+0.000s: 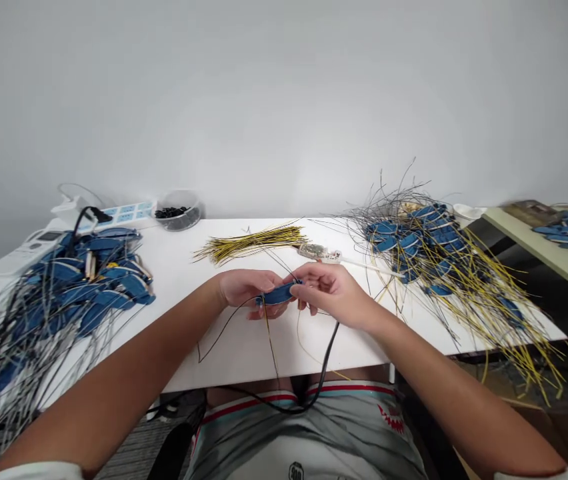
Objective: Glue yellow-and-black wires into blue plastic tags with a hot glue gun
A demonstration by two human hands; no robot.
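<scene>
A small blue strip [279, 294] with thin black and yellow cords is held level between both hands, above the front part of the white table [184, 363]. My left hand [248, 287] is closed round its left end, thumb on top. My right hand [328, 288] pinches the right end between thumb and fingers. From the strip's left end a black-and-yellow cord [269, 333] hangs down. A thicker black cord [331, 350] runs from below my right hand down to my lap. The strip's underside is hidden by my fingers.
A yellow wire bundle [254, 244] lies behind my hands, near a white tool [334, 255]. Blue pieces with grey cords [109, 287] are heaped at left, others with yellow cords [414, 243] at right. A round tub [179, 210] of black bits and a power strip [129, 215] stand back left.
</scene>
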